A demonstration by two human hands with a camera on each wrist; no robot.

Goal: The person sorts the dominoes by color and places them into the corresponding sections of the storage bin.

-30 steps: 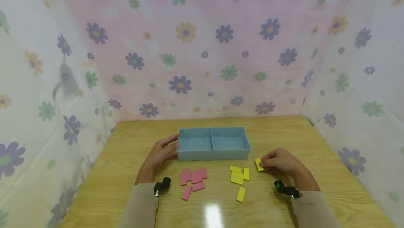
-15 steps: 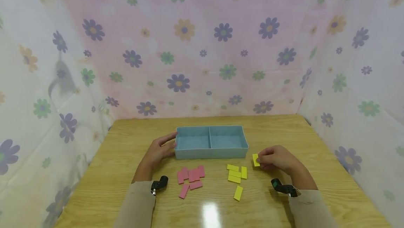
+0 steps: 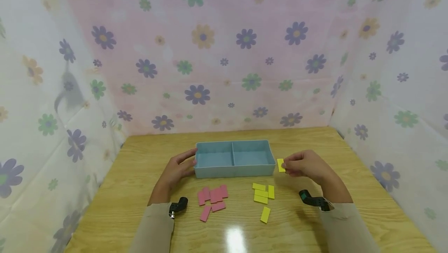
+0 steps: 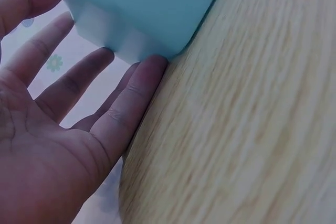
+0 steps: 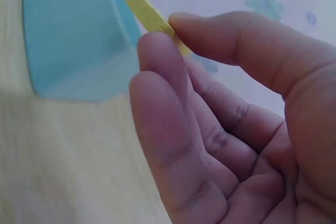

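A light blue box (image 3: 235, 171) with two compartments stands on the table. My left hand (image 3: 178, 169) rests its fingertips against the box's left end; in the left wrist view its extended fingers (image 4: 128, 103) touch the end wall. Between thumb and fingertips, my right hand (image 3: 306, 167) pinches a yellow rectangular block (image 3: 281, 165), just off the box's right end. The right wrist view has this yellow block (image 5: 149, 14) sticking out past the fingertips, above the table. Several yellow blocks (image 3: 260, 193) lie in front of the box's right part, and several pink blocks (image 3: 216, 195) in front of its left part.
The wooden table (image 3: 140, 151) is walled by flower-printed cloth (image 3: 224, 50) at the back and both sides. A dark wrist device (image 3: 179, 205) sits on the left wrist and another dark device (image 3: 313, 200) on the right.
My right hand has raised the yellow block from near the table and carried it forward and left, toward the box's right end. The left hand stays at the box.
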